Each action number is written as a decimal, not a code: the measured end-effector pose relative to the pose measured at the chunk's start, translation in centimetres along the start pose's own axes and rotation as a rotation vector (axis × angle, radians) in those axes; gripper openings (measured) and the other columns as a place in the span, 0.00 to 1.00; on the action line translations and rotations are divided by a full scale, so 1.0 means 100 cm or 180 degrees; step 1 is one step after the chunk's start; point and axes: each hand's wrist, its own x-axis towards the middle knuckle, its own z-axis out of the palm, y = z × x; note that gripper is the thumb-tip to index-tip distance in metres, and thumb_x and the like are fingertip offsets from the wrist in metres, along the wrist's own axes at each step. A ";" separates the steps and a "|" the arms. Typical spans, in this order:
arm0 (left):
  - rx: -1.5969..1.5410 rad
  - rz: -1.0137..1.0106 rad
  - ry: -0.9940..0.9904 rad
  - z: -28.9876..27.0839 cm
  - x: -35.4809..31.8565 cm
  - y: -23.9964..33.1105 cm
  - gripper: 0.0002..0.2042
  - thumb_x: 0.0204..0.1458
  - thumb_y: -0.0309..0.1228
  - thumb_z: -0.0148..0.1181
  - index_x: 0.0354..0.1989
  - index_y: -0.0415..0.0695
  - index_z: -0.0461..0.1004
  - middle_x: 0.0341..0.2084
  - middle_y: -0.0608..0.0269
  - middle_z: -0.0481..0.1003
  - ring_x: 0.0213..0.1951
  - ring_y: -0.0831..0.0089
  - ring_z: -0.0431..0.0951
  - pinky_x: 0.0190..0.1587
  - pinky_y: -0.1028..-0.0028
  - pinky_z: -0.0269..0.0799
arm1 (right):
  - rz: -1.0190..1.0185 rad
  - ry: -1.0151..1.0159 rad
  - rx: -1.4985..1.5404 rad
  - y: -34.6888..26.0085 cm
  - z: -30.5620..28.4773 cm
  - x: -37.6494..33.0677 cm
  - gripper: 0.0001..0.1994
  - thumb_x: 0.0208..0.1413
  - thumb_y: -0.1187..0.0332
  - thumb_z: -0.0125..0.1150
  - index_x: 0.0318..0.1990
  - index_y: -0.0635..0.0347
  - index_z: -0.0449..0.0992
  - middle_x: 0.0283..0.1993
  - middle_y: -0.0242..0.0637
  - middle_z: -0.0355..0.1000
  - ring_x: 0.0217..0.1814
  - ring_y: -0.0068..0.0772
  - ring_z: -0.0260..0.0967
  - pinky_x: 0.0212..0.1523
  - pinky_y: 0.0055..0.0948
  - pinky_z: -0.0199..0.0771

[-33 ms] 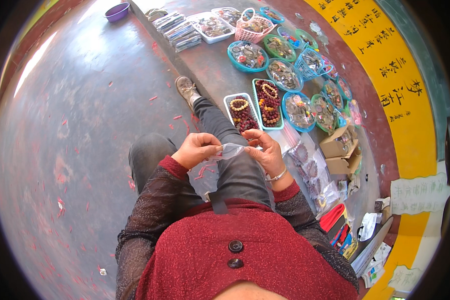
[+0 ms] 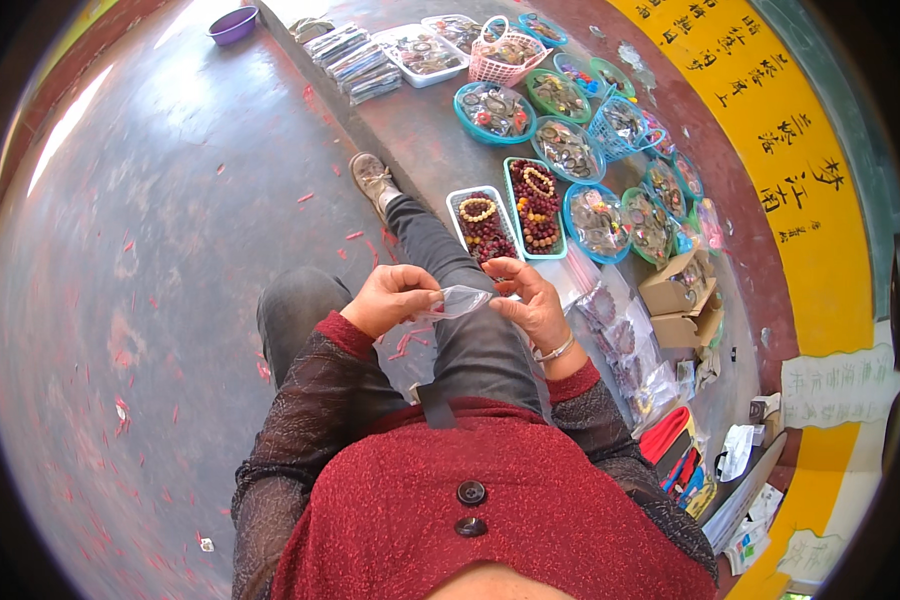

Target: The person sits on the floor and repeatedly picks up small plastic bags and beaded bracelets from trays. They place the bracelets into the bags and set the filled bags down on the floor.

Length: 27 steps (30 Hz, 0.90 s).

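Note:
A small clear plastic bag (image 2: 458, 301) is stretched between my two hands, above my legs. Its left end is pinched between the thumb and fingers of my left hand (image 2: 398, 299). My right hand (image 2: 530, 305), with a bracelet at the wrist, grips the other end between thumb and forefinger. Whether anything lies inside the bag I cannot tell. Just beyond my hands sit a white basket (image 2: 454, 212) and a pale green basket (image 2: 513, 205), both holding dark red bead strings with a lighter bracelet on top.
Several round baskets of bagged trinkets, such as a blue one (image 2: 568, 215), spread to the far right. A cardboard box (image 2: 678, 330) and clear bags of bracelets (image 2: 625, 340) lie right of my leg. A purple basin (image 2: 233, 27) stands far left. Red scraps litter the floor.

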 end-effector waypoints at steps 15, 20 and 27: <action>-0.1935 0.0516 0.0112 -0.016 0.009 -0.016 0.12 0.56 0.34 0.50 0.38 0.37 0.72 0.31 0.58 0.75 0.34 0.72 0.74 0.39 0.73 0.69 | 0.1131 -0.1142 0.1561 0.041 0.040 0.000 0.12 0.52 0.74 0.58 0.44 0.67 0.73 0.33 0.36 0.75 0.34 0.26 0.73 0.38 0.25 0.73; -0.1791 -0.0169 0.0503 -0.017 0.021 -0.018 0.31 0.56 0.55 0.40 0.51 0.35 0.66 0.43 0.55 0.72 0.45 0.68 0.72 0.52 0.69 0.63 | 0.1004 -0.0398 0.2044 0.005 0.035 -0.002 0.13 0.54 0.72 0.57 0.46 0.66 0.72 0.34 0.36 0.74 0.34 0.25 0.73 0.36 0.22 0.74; -0.1460 -0.0352 -0.0226 0.009 0.012 -0.018 0.17 0.50 0.25 0.56 0.49 0.36 0.67 0.40 0.59 0.73 0.38 0.69 0.75 0.38 0.69 0.74 | 0.1057 0.0176 0.2083 0.012 0.024 0.001 0.14 0.54 0.73 0.57 0.48 0.66 0.71 0.42 0.34 0.73 0.40 0.24 0.71 0.42 0.26 0.72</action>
